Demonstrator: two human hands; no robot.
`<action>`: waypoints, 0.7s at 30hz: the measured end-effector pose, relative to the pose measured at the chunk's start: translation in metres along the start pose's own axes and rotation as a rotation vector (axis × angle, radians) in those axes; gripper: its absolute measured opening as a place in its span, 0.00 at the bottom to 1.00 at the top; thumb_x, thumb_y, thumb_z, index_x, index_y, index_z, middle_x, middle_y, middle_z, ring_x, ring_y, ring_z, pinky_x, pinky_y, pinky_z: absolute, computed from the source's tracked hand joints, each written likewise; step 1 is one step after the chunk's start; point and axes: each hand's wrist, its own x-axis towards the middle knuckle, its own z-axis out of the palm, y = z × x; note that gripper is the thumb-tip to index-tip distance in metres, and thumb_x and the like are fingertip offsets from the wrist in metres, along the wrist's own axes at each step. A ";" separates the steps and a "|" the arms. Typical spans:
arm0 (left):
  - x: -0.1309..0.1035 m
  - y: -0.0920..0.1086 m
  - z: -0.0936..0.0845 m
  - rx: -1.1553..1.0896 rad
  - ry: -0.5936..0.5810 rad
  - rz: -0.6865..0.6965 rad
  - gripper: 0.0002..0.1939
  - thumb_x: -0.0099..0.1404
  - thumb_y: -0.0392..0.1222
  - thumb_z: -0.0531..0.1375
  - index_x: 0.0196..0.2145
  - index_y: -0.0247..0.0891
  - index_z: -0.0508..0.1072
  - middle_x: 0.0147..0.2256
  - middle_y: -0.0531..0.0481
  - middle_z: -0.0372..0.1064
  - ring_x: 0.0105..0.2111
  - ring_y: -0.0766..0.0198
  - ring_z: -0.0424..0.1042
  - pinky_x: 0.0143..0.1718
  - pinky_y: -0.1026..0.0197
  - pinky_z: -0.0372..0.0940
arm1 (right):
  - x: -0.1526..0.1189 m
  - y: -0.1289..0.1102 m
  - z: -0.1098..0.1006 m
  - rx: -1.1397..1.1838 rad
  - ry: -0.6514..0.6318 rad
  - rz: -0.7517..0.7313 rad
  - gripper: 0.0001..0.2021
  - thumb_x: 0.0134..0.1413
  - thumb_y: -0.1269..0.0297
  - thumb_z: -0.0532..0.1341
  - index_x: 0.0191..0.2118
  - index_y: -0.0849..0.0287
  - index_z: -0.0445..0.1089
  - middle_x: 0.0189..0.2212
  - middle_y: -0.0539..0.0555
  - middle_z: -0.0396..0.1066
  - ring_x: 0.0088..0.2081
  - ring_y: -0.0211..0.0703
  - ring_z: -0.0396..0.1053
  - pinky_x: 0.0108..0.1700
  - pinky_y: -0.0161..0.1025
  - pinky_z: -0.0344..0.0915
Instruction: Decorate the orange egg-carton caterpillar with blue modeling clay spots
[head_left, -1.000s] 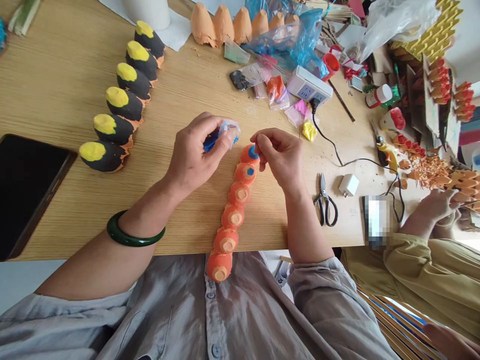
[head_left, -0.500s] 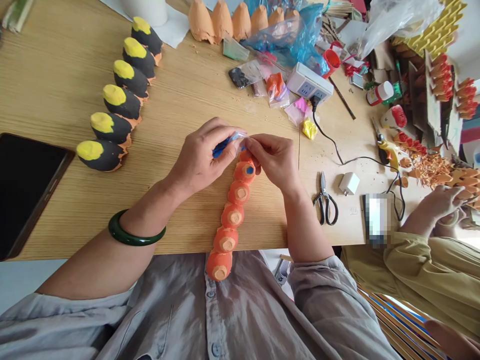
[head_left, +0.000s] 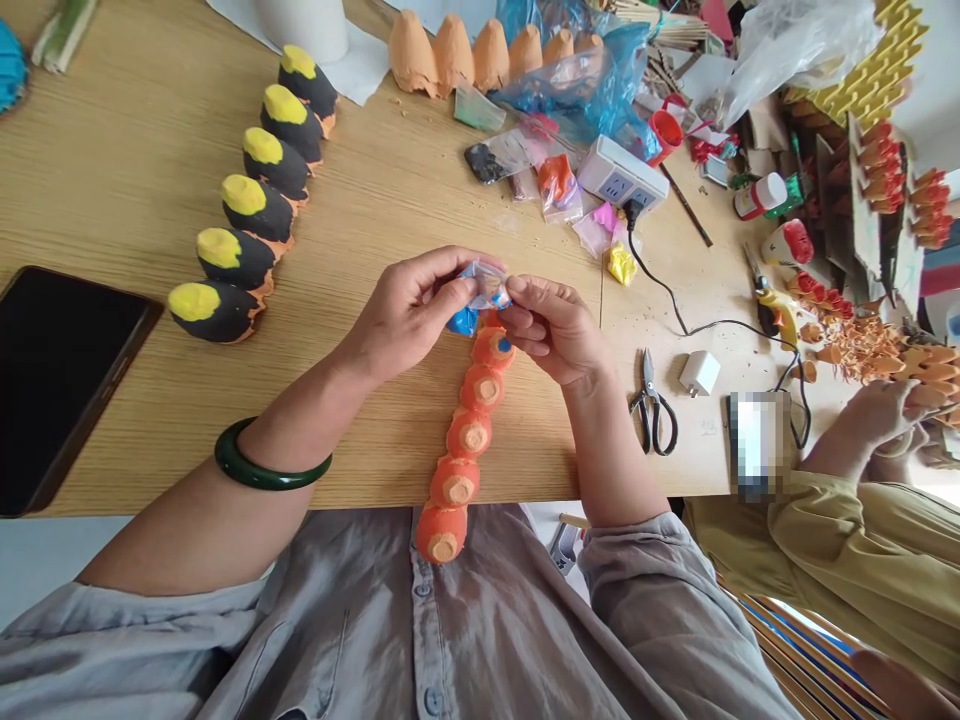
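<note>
Clear bag (head_left: 487,284) with blue contents pinched above orange strip (head_left: 471,432)

The strip is seen running from the shirt (head_left: 360,620) to below the bag, which is gripped by the left hand (head_left: 409,315) and pinched at its edge by the right hand (head_left: 559,330). Farther left, a row of black-and-yellow cups (head_left: 276,172) is set on the table (head_left: 390,200).

No lettering can be read; the faint marks (head_left: 709,427) on the tabletop (head_left: 701,470) are too small to make out.
</note>
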 end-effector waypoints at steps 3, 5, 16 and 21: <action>-0.001 0.007 0.003 -0.267 0.011 -0.214 0.12 0.72 0.50 0.73 0.45 0.40 0.86 0.44 0.45 0.86 0.49 0.51 0.86 0.49 0.55 0.80 | -0.001 -0.001 0.000 0.021 0.003 0.051 0.23 0.63 0.54 0.79 0.28 0.56 0.67 0.21 0.39 0.54 0.20 0.27 0.42 0.17 0.24 0.47; -0.001 0.011 0.005 -0.431 0.001 -0.298 0.09 0.69 0.43 0.73 0.46 0.39 0.87 0.43 0.45 0.86 0.45 0.53 0.86 0.44 0.57 0.79 | -0.002 -0.001 0.001 0.007 0.011 0.042 0.22 0.60 0.53 0.81 0.29 0.56 0.69 0.21 0.41 0.57 0.20 0.27 0.45 0.17 0.25 0.48; 0.007 0.023 0.013 -0.704 0.221 -0.463 0.08 0.78 0.31 0.65 0.41 0.33 0.85 0.33 0.52 0.79 0.30 0.70 0.78 0.34 0.68 0.75 | 0.004 0.010 -0.014 -0.148 0.238 -0.346 0.12 0.63 0.58 0.77 0.47 0.52 0.79 0.51 0.54 0.83 0.48 0.42 0.83 0.47 0.38 0.86; 0.008 0.024 0.013 -0.741 0.237 -0.480 0.08 0.78 0.31 0.66 0.39 0.32 0.83 0.30 0.52 0.76 0.29 0.70 0.79 0.34 0.70 0.74 | 0.002 0.018 -0.008 -0.325 0.349 -0.504 0.16 0.70 0.47 0.75 0.50 0.51 0.78 0.45 0.53 0.81 0.42 0.41 0.83 0.42 0.40 0.85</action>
